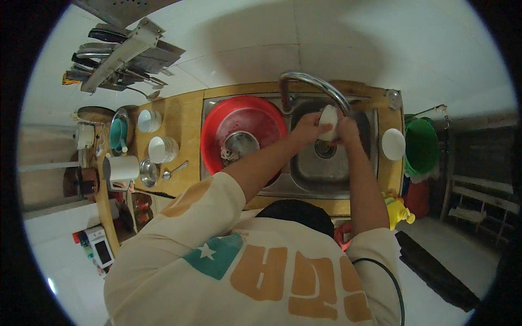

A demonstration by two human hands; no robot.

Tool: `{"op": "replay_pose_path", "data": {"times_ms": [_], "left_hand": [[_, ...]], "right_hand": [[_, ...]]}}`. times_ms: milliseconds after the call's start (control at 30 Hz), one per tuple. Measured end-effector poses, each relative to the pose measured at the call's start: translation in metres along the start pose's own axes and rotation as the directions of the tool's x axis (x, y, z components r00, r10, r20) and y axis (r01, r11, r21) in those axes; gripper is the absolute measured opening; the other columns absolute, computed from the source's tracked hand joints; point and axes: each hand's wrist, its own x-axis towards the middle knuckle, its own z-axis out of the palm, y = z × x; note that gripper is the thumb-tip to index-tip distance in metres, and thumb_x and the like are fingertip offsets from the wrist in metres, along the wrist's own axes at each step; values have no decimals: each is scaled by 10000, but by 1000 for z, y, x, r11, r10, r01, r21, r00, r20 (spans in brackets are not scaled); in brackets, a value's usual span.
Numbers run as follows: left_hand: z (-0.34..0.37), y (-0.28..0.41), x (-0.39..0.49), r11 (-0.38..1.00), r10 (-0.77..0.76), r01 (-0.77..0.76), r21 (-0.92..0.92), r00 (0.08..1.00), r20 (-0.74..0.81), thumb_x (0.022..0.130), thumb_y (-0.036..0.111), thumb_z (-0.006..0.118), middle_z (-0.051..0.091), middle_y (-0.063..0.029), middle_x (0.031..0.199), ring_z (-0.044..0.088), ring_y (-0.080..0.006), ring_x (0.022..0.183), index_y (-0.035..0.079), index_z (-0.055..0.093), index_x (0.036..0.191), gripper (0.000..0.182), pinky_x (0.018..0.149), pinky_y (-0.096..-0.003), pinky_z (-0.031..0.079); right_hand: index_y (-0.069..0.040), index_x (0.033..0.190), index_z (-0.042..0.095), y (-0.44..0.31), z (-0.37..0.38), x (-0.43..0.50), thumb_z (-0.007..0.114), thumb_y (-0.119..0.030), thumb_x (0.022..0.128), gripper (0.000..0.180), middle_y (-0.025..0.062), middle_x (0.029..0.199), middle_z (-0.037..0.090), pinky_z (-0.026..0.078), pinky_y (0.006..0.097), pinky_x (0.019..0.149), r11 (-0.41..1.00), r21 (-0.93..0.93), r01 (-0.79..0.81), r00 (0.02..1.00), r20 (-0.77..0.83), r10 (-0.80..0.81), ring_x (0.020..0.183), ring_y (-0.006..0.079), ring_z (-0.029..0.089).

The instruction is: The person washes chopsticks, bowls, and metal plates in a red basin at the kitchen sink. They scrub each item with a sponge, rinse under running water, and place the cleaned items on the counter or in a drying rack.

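Note:
Over the right basin of the stainless steel sink [318, 179], my left hand [306, 127] grips a white bowl [328, 116] from its left side. My right hand [347, 129] is on the bowl's right edge, its fingers partly hidden. The bowl is tipped on its side below the spout of the chrome faucet [316, 79]; whether water runs cannot be made out. Beneath the bowl lies the round drain [325, 150]. A red plastic basin [212, 122] fills the left side of the sink, with a metal bowl [243, 142] and a crumpled cloth-like item [228, 156] inside.
Stacked white bowls [162, 149], a small metal bowl [149, 172] and a spoon [175, 170] are on the wooden counter at left. A white bowl [393, 144] rests right of the sink, near a green bin [422, 144] and yellow bottle [397, 212]. A knife rack [122, 57] hangs on the wall.

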Motion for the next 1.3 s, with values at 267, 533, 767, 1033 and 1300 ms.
{"op": "replay_pose_path", "data": {"times_ms": [267,533,767,1033,1300], "left_hand": [[-2,26,-27,224,149,-352,909,934,325,888,170,720,768,-110,996,738,-383,992,89,716,1065,195,910,-525,562],[-16,37,-35,-152,279,-563,812,764,582,828,180,734,703,-39,1213,624,-298,1241,160,701,1100,275,1177,-553,373],[-6,-3,-12,652,592,-417,633,802,-82,897,140,714,614,-230,1408,560,-465,1337,51,540,1429,566,1179,-568,408],[65,4,64,460,268,-159,874,963,35,897,36,613,695,-282,1194,679,-492,1122,37,592,1369,473,972,-558,546],[91,-25,30,745,274,-84,662,943,-188,933,48,569,664,-319,1273,656,-497,1163,-15,482,1448,526,975,-571,529]], "right_hand": [[-51,1309,574,-64,-37,-77,567,-477,1053,497,136,975,697,472,314,461,163,880,-446,875,391,284,690,226,678],[-31,1250,570,-44,-31,-88,541,-106,964,296,136,991,640,472,308,469,-100,941,-322,889,337,310,700,207,623],[-17,1370,489,-60,-35,-82,505,-49,957,414,183,1099,667,564,342,520,35,985,-171,967,161,196,801,263,712],[-4,1465,406,-62,-36,-135,489,-18,940,531,231,1186,648,594,391,583,-144,989,25,883,46,468,861,319,723],[13,1400,505,-11,-18,-114,490,4,930,471,182,1248,619,574,394,701,-269,963,24,875,110,472,991,304,667]]}}
